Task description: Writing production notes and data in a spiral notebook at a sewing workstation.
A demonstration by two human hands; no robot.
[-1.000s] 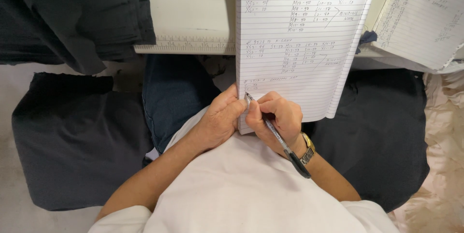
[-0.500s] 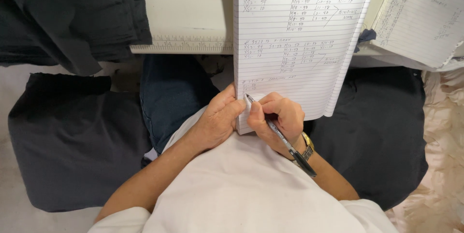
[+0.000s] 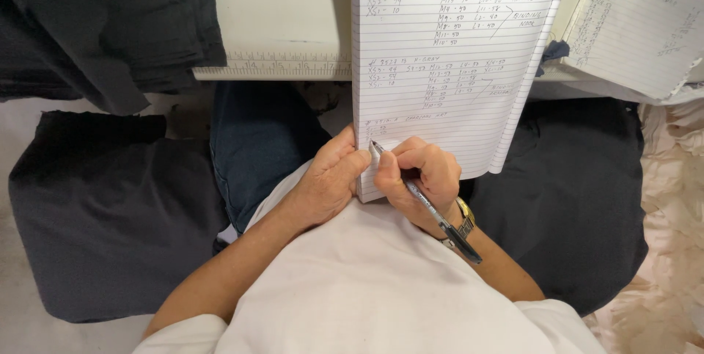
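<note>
So: large lined white paper notebook [image 3: 455, 68] with handwritten rows hangs off the white table edge [image 3: 279, 24] onto the lap, left hand [image 3: 326, 181] pinching its lower-left edge, right hand [image 3: 425, 178] gripping a slim black-and-silver pen [image 3: 422, 198], tip touching the page's lowest written line.
</note>
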